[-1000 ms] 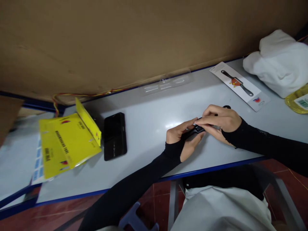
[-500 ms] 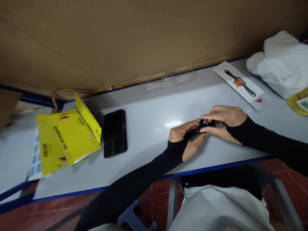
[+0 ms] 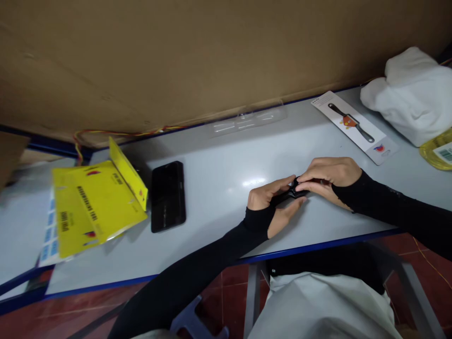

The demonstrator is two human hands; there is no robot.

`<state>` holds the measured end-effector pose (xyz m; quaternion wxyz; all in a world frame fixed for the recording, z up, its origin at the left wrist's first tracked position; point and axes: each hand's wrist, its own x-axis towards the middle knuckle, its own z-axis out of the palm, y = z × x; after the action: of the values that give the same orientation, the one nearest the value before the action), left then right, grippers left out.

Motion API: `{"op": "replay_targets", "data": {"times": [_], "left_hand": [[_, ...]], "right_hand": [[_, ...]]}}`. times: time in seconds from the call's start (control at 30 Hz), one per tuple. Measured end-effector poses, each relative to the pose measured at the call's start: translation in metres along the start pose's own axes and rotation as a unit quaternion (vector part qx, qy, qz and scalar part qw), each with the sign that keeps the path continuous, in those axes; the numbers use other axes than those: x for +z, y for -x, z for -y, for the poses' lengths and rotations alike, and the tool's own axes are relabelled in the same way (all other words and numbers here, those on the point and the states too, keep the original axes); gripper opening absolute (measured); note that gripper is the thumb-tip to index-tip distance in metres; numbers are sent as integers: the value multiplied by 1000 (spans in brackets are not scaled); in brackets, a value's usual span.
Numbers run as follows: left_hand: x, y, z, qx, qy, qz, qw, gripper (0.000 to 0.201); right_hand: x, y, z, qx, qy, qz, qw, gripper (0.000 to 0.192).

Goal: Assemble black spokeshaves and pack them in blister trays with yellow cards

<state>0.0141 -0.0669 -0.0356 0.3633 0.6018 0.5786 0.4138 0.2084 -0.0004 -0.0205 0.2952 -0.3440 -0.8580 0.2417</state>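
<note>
A black spokeshave [image 3: 280, 198] is held low above the tabletop between my two hands, partly covered by fingers. My left hand [image 3: 263, 200] grips one handle, with its thumb stretched along the near side. From the other end, my right hand [image 3: 330, 174] closes its thumb and fingers on the middle of the tool. Those fingers hide most of the far handle and the metal fittings. Beyond my right hand lies a white backing card [image 3: 381, 157] printed with a picture of a spokeshave.
A clear plastic blister shell [image 3: 247, 122] rests against the cardboard wall [image 3: 226, 56]. To the left are a black phone [image 3: 168, 197] and yellow woodworking-tool packaging [image 3: 99, 207]. White cloth [image 3: 416, 99] and a yellow packet [image 3: 432, 153] sit at the right. A blue edge [image 3: 318, 246] borders the table.
My right fingers have shifted over the middle of the spokeshave, covering the shiny screw that showed before. My left hand stays almost in place.
</note>
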Motion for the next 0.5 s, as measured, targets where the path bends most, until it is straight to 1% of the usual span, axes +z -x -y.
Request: {"op": "replay_targets", "data": {"times": [0.1,0.2,0.27,0.4,0.5], "left_hand": [[0,0,1,-2,-4,2,1000,51],[0,1,2,-9,-11,-3,1000,50],[1,1,3,-4,-20,-7,1000,47],[3,2,7,19,-36,-21,999,45],[5,4,9,21,-43,-34,998,45]], "right_hand": [[1,1,1,-30,50,12,998,28],[-3,0,5,-37,81,41,995,28],[-4,0,8,-22,84,45,995,26],[0,-2,11,23,76,28,996,23],[3,-3,12,60,76,37,995,21]]}}
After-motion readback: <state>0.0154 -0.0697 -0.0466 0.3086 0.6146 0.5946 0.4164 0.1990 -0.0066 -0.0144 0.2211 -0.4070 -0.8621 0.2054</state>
